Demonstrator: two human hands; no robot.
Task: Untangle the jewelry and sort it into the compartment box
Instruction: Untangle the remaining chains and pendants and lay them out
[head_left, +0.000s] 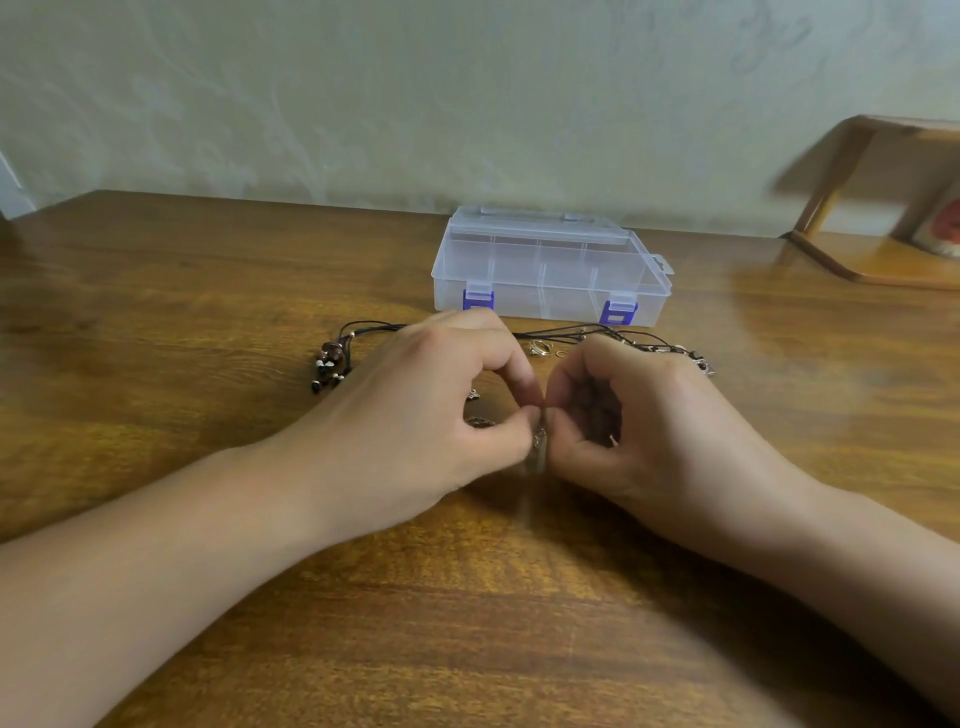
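Head view: left hand (431, 410) and right hand (639, 415) together, pinching small metal piece (539, 441); hard tug risks tightening black cords (550, 332).

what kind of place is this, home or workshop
Probably a home, at a desk or table against a wall. Signs: the glossy brown wooden table, the pale textured wall behind it, and a small light wooden shelf stand at the far right.

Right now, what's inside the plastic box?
The clear plastic box is closed, both purple latches down. Through the lid you see dividers and compartments that look empty. The far corners are too hazy to check. The jewelry lies in front on the table.
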